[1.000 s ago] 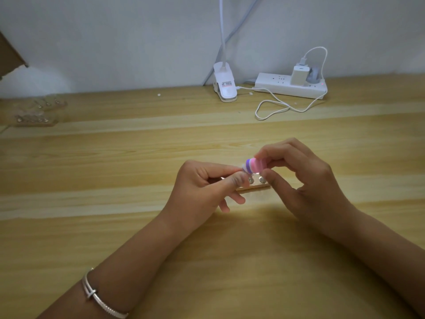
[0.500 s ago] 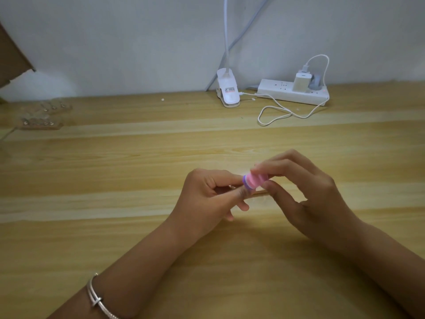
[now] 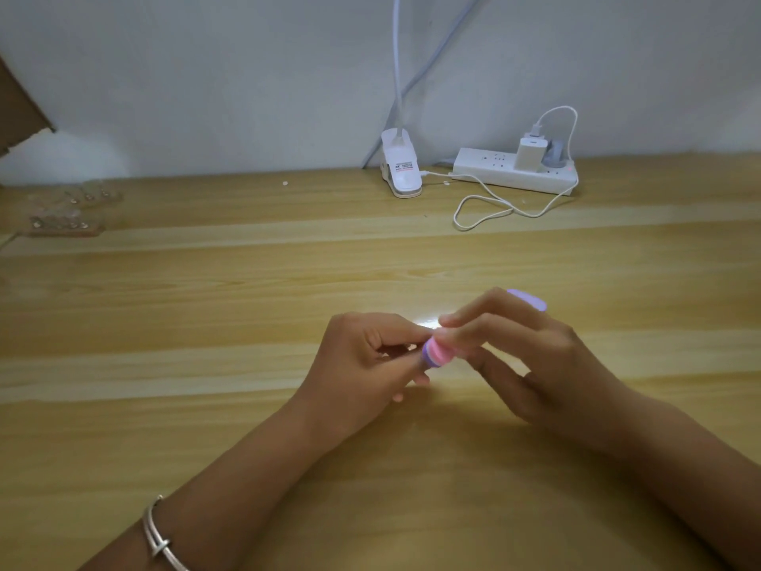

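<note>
Obs.: small pink-and-purple cylinder held just above the table, at mid-desk, between both hands. Left hand: fingers curled, thumb and forefinger pinching the purple end; whether anything else sits in that pinch cannot be told. Right hand: thumb and fingertips pinching the pink end, other fingers loosely spread.

Handling (judgement): the piece looks light, rigid, smooth plastic; too small for a full grasp, so a fingertip pinch on the round sides suits it; likely to roll if dropped; the two coloured parts may twist or pull apart at the seam, so hold each colour band separately and keep the force modest.

Surroundings: a flat purple piece lies on the table just behind the right hand, near enough to be knocked; clip lamp base, power strip with charger and looped white cable stand well apart at the wall; clear packs far left; bracelet on the left wrist. Nothing stands between the hands and the piece.
</note>
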A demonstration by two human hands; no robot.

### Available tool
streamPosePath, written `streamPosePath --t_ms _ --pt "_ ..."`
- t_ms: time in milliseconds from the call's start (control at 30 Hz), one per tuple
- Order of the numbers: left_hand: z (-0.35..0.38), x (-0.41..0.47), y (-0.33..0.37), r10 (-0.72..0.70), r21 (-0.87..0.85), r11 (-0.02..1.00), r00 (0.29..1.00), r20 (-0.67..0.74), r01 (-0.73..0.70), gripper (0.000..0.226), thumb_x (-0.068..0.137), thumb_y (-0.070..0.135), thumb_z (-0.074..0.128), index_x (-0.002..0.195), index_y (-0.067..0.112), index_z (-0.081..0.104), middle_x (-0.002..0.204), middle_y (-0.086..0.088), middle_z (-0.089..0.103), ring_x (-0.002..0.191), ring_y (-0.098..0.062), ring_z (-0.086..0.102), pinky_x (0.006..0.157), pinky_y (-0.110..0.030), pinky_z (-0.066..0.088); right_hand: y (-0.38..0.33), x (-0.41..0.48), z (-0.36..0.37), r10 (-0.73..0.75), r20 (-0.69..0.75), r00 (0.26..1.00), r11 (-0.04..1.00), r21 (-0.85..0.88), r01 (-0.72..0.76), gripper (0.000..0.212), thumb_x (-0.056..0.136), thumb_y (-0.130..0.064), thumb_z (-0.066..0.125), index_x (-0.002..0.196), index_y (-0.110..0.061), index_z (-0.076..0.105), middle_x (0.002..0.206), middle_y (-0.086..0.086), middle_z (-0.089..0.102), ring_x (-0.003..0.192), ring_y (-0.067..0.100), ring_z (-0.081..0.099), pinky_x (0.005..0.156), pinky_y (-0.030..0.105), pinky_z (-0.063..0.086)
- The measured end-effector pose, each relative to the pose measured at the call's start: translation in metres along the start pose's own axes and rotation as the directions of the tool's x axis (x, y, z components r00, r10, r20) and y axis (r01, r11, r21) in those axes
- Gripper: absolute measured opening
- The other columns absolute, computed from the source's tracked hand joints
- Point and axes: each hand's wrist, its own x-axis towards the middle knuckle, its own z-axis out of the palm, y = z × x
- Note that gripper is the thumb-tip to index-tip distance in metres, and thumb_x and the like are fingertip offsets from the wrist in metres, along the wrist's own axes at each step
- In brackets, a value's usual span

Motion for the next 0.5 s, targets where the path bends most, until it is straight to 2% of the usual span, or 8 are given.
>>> streamPosePath --t_ms 67,167,300,367,433,500 --pt "0.000 0.000 0.001 0.013 0.009 1.000 1.000 -0.006 -0.012 0.012 0.082 0.016 0.073 0.092 0.020 0.079 0.076 -0.001 0.073 0.057 -0.017 0.070 0.042 -0.031 0.054 -0.002 0.000 0.001 -0.041 0.012 0.999 0.999 0.004 0.041 0.019 0.094 0.005 0.060 0.109 -0.002 0.070 0.106 0.010 0.064 0.101 0.022 0.068 0.083 0.033 0.053" --pt "0.001 0.002 0.002 0.021 0.036 0.999 0.999 -0.050 -0.019 0.009 0.084 0.016 0.075 0.091 0.016 0.080 0.073 0.001 0.072 0.052 -0.016 0.068 0.041 -0.032 0.054 0.006 0.002 -0.007 0.012 -0.056 0.998 0.999 -0.045 -0.015 0.015 0.092 0.002 0.064 0.106 0.001 0.072 0.103 0.010 0.066 0.097 0.021 0.069 0.076 0.043 0.055" --pt "0.000 0.001 0.005 0.024 0.028 0.999 0.996 -0.087 -0.022 0.010 0.082 0.013 0.072 0.088 0.017 0.079 0.066 0.005 0.070 0.045 -0.015 0.063 0.042 -0.027 0.052 -0.002 0.001 0.001 -0.016 -0.056 0.998 1.000 -0.018 0.015 0.014 0.096 -0.003 0.065 0.108 -0.003 0.073 0.100 0.008 0.065 0.092 0.016 0.065 0.082 0.028 0.053" --pt "-0.002 0.002 0.006 0.044 0.052 0.998 0.995 -0.095 -0.039 0.013 0.083 0.008 0.072 0.088 0.018 0.078 0.061 0.011 0.068 0.042 -0.011 0.061 0.044 -0.022 0.050 -0.003 0.001 0.007 -0.053 -0.044 0.998 0.997 -0.059 0.051 0.015 0.096 -0.002 0.066 0.108 -0.004 0.074 0.098 0.009 0.065 0.089 0.017 0.064 0.082 0.029 0.052" --pt "-0.003 0.003 0.006 0.026 0.060 0.998 0.993 -0.113 -0.019 0.010 0.084 0.004 0.073 0.086 0.012 0.078 0.057 0.013 0.066 0.039 -0.009 0.059 0.046 -0.021 0.049 0.004 0.002 0.000 0.009 -0.088 0.996 0.997 -0.080 -0.016 0.016 0.094 0.000 0.068 0.106 -0.009 0.074 0.099 0.006 0.065 0.090 0.017 0.066 0.081 0.034 0.054" --pt "-0.003 0.004 0.008 -0.009 0.037 0.999 0.991 -0.133 0.014 0.005 0.084 0.004 0.074 0.086 0.008 0.078 0.055 0.012 0.066 0.039 -0.009 0.059 0.046 -0.022 0.050 0.011 0.003 -0.011 0.138 -0.170 0.976 0.988 -0.040 -0.147 0.027 0.092 0.003 0.071 0.107 -0.020 0.070 0.100 0.001 0.064 0.092 0.011 0.066 0.083 0.030 0.054"
